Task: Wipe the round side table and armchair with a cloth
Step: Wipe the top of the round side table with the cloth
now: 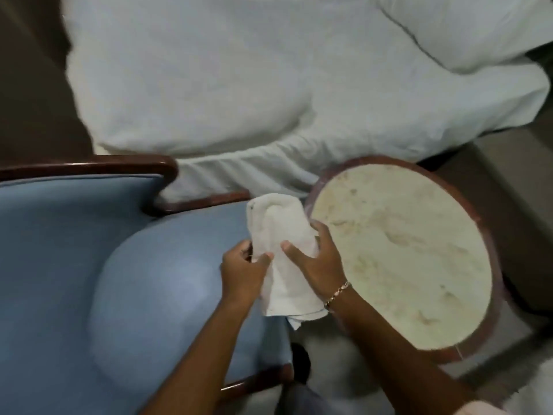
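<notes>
A white cloth [281, 235] hangs folded between both my hands, above the gap between chair and table. My left hand [242, 271] pinches its left edge. My right hand [317, 259], with a bracelet at the wrist, grips its right side with the thumb across the front. The blue armchair [89, 265] with dark wooden arms fills the left half. The round side table [401, 253], with a pale marbled top and reddish-brown rim, stands to the right, its near edge just beside my right hand.
A bed with white bedding [209, 85] and a pillow [466, 28] runs across the top, close behind chair and table. Pale floor [329, 369] shows between chair and table at the bottom.
</notes>
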`<state>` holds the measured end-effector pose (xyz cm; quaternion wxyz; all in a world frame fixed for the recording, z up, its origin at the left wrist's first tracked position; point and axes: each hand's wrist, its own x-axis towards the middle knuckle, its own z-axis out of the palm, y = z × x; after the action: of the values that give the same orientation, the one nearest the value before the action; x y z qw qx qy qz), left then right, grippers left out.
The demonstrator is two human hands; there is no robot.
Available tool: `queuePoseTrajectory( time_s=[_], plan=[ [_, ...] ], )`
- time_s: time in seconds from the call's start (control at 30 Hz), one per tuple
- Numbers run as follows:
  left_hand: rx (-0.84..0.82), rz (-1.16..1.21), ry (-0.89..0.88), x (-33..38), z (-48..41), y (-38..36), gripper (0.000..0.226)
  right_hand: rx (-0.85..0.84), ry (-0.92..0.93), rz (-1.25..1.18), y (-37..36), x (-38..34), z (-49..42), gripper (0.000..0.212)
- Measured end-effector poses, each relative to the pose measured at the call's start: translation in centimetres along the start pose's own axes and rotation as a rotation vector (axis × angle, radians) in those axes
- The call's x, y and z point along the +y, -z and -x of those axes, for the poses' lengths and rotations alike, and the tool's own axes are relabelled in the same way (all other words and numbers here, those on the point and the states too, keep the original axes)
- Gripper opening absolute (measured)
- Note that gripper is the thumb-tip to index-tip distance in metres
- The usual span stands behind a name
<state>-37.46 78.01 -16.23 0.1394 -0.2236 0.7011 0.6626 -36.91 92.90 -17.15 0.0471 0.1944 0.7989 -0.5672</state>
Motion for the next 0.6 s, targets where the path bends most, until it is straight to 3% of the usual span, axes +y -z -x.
queuePoseTrajectory(
  time_s=[0.17, 0.27, 0.37, 0.43, 0.6],
  plan=[
    [-0.151, -0.023, 0.067, -4.7, -5.1, -8.9, 0.054, 0.302, -0.001, 0.275, 5.8, 10.0, -6.0, 0.062],
    [0.032, -0.465, -0.097, -9.0, -9.7, -8.1, 0.052, 0.224, 0.018, 0.835, 5.5, 15.9, -7.9, 0.083],
    [0.152, -1.043, -0.268, -13.0, -14.6, -5.2, 0.063, 0.028, 0.333, 1.115, 3.2, 18.8, -9.5, 0.074],
    [0.128, -1.363, -0.345, -15.4, -17.4, -3.4, 0.077, -0.032, 0.375, 1.174, 3.2, 18.5, -14.4, 0.072],
    [0.276, -1.508, -0.550, -20.6, -20.7, -2.1, 0.088, 0.222, 0.072, 1.024, 5.9, 13.9, -32.2, 0.068]
  ],
)
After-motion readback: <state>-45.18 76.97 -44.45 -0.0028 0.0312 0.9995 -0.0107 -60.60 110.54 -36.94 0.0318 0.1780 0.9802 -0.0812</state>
